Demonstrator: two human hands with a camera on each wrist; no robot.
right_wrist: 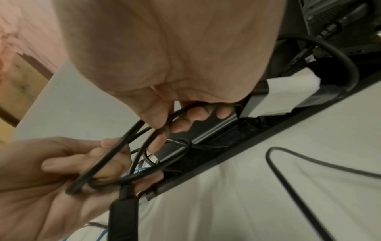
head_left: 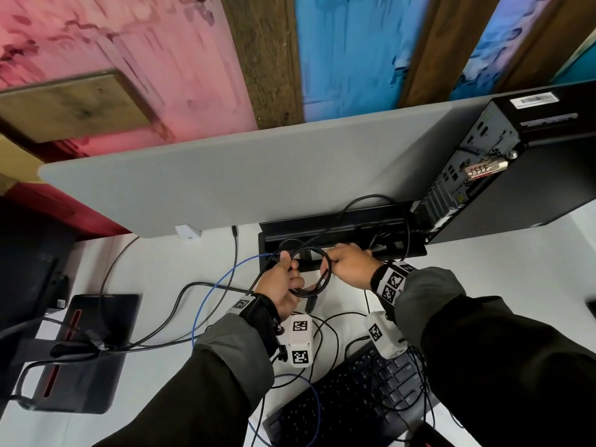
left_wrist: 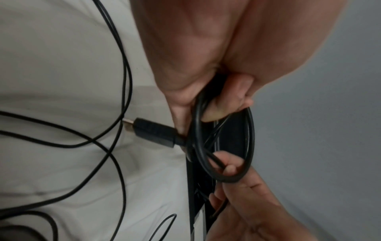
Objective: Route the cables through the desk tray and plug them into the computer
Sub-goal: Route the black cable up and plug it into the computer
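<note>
Cables were only partly routed: several ran into the desk tray (head_left: 342, 253), one toward the computer (head_left: 477, 162). A coiled black cable (head_left: 311, 272), plug (left_wrist: 152, 132) dangling unconnected, was gripped by the left hand (head_left: 283, 282) and pinched by the right hand (head_left: 350, 262) above the tray. Threading and plugging evidently remained.

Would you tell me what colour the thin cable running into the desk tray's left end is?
Blue: the thin cable shows best in the head view.
</note>
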